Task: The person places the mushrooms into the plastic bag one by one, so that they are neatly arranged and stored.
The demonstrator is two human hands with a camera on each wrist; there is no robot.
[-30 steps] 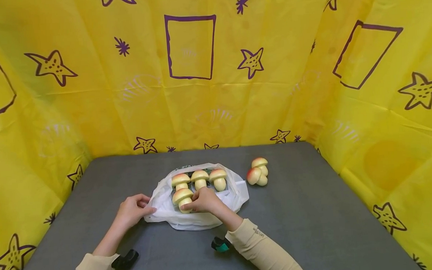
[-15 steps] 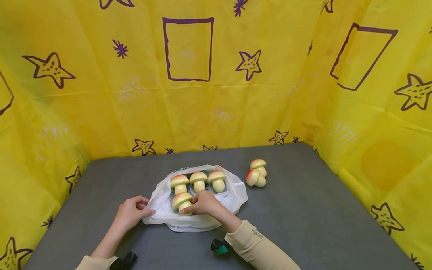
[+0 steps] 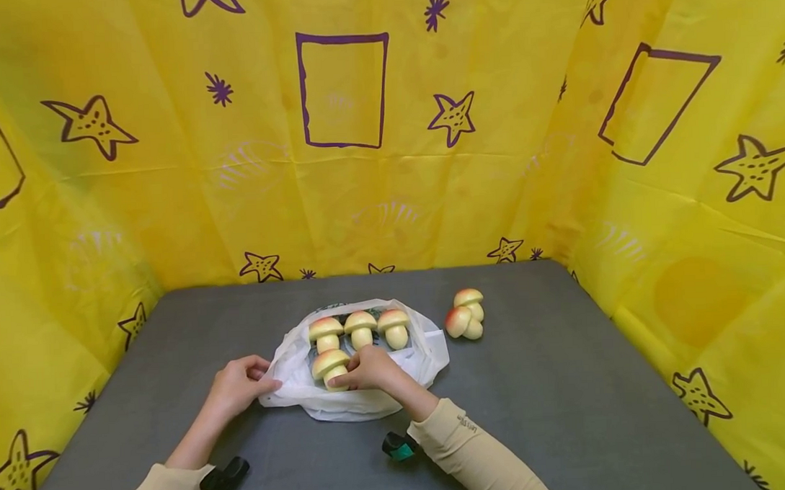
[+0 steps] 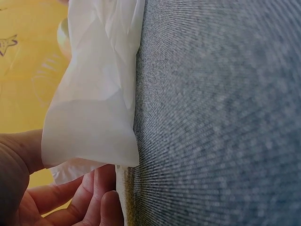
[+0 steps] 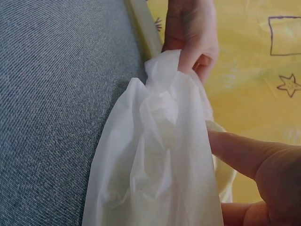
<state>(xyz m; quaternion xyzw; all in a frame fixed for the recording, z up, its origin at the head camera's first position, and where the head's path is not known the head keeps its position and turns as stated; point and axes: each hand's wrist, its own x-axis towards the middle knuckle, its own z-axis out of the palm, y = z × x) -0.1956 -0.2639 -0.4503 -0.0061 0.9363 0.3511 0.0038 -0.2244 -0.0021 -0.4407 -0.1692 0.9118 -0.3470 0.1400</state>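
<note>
Just inside the bag's near rim (image 3: 336, 408), right fingers (image 3: 349, 378) round mushroom (image 3: 329, 361), room rightward.

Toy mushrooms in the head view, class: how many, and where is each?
6: three toy mushrooms in a row in the white plastic bag, one there pinched by the right hand, two on the table; more may be hidden.
</note>
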